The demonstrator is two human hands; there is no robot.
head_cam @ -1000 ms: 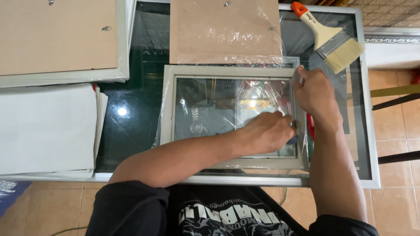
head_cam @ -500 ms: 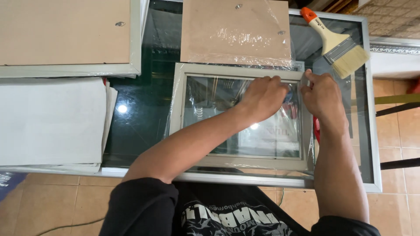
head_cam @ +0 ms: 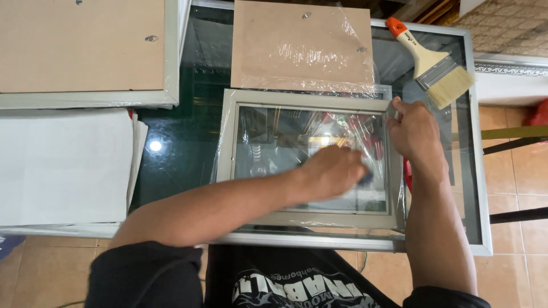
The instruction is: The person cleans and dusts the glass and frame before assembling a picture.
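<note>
A grey picture frame (head_cam: pixel 227 148) with a glass pane lies flat on the glass table, loose clear plastic film around its edges. My left hand (head_cam: pixel 333 171) reaches across and rests on the pane near its lower right, blurred, fingers curled over a small dark blue thing (head_cam: pixel 366 178) whose kind I cannot tell. My right hand (head_cam: pixel 415 134) grips the frame's right side near the top corner. A red object (head_cam: pixel 406 171) shows just right of the frame, mostly hidden by my right wrist.
A brown backing board (head_cam: pixel 302 45) wrapped in film lies behind the frame. A wide paintbrush (head_cam: pixel 435 64) with an orange-tipped handle sits at the back right. At left are a large frame's brown back (head_cam: pixel 80 45) and white sheets (head_cam: pixel 63 165). The table's metal rim (head_cam: pixel 483 188) runs along the right.
My left hand slid up the pane to its top right, then back down to the lower right. My right hand stayed on the frame's right edge.
</note>
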